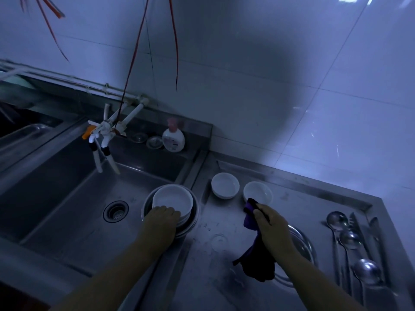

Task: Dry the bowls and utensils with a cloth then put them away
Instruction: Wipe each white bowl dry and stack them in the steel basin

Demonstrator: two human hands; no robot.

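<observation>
Two bowls sit right of the sink; your left hand grips the stack, right hand pinches the cloth.

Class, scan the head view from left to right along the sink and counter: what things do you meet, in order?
Sink drain → stacked bowls under the left hand → two white bowls → purple cloth in the right hand → metal spoons.
</observation>
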